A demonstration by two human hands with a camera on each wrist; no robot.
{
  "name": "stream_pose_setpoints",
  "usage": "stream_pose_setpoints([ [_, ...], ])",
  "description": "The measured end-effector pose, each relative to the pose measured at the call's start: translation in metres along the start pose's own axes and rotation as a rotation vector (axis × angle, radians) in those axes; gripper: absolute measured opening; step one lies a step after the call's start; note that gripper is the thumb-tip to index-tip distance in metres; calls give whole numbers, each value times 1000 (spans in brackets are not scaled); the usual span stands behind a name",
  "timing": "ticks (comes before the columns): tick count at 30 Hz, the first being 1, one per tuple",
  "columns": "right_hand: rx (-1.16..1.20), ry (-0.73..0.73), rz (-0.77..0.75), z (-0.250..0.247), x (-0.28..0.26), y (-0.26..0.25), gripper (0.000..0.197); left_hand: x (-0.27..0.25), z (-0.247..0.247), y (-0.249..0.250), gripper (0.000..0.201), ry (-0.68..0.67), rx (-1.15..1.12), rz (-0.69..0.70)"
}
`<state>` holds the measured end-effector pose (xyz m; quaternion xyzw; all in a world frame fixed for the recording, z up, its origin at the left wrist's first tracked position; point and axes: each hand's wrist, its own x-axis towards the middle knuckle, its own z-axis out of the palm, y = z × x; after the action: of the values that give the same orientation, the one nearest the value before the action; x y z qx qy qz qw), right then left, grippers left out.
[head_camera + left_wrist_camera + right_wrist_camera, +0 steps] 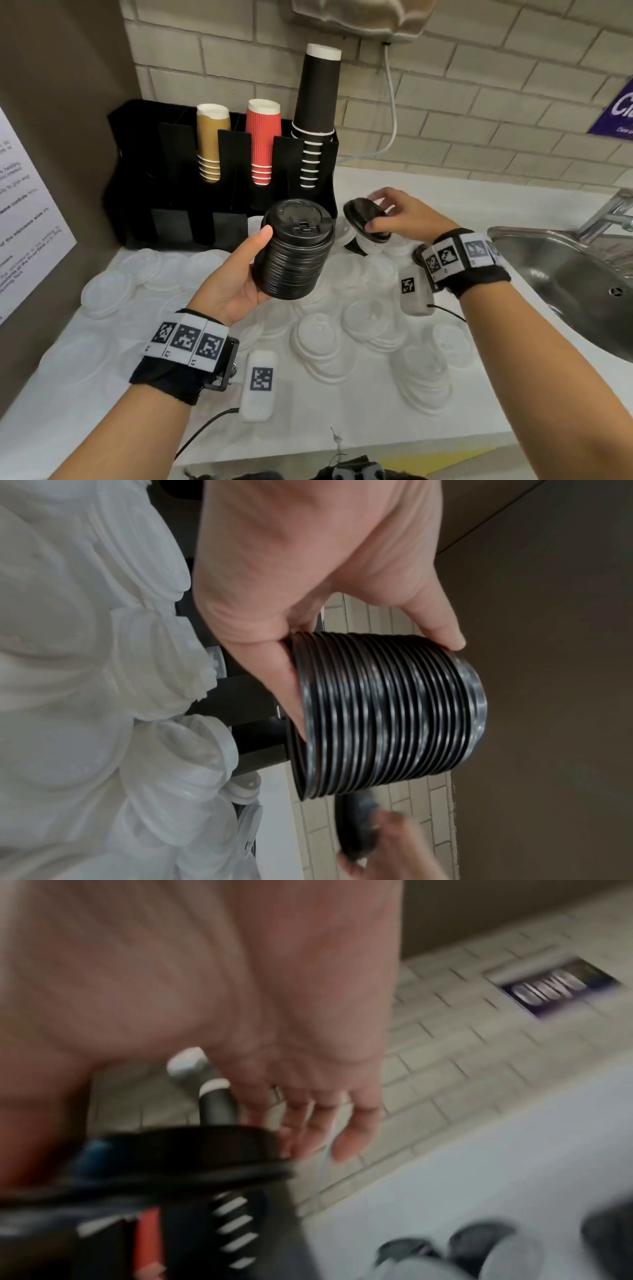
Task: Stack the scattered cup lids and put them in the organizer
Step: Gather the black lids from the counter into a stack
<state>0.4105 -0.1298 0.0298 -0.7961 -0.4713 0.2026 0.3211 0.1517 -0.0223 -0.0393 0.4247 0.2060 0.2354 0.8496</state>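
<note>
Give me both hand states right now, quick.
Left hand: closed around the stack of black lids, held above the counter.
Right hand: closed on a single black lid, pinched by its rim.

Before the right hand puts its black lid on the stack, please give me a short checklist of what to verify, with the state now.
1. Left hand has a firm grip on the black lid stack: ok, thumb and fingers wrap it.
2. Stack is even: ok in the left wrist view.
3. Right hand holds the single black lid: ok.
4. Lid faces the same way as the stack: cannot tell, blurred.
5. Organizer has a free front slot: cannot tell.
6. White lids remain scattered on the counter: not ok.
</note>
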Motion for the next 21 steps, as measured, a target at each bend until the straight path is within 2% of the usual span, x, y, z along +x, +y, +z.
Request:
stream_pose_setpoints([
  [2, 349, -53, -116, 7, -15, -10, 45, -1, 2, -3, 26, 0, 12, -13],
  [5, 469, -200, -260, 22, -34, -26, 53, -2, 5, -7, 33, -11, 35, -37],
  [8, 460, -263, -326, 33, -46, -39, 56, -3, 10, -10, 51, 2, 60, -45],
  [13, 271, -183, -312, 39, -58, -48, 54, -6, 14, -14, 73, 37, 118, -30],
  [16, 246, -184, -298, 40, -64, -50, 55, -6, 16, -16, 81, 60, 147, -18],
  [21, 186, -172, -303, 41, -65, -50, 53, -7, 19, -18, 82, 90, 148, -30],
])
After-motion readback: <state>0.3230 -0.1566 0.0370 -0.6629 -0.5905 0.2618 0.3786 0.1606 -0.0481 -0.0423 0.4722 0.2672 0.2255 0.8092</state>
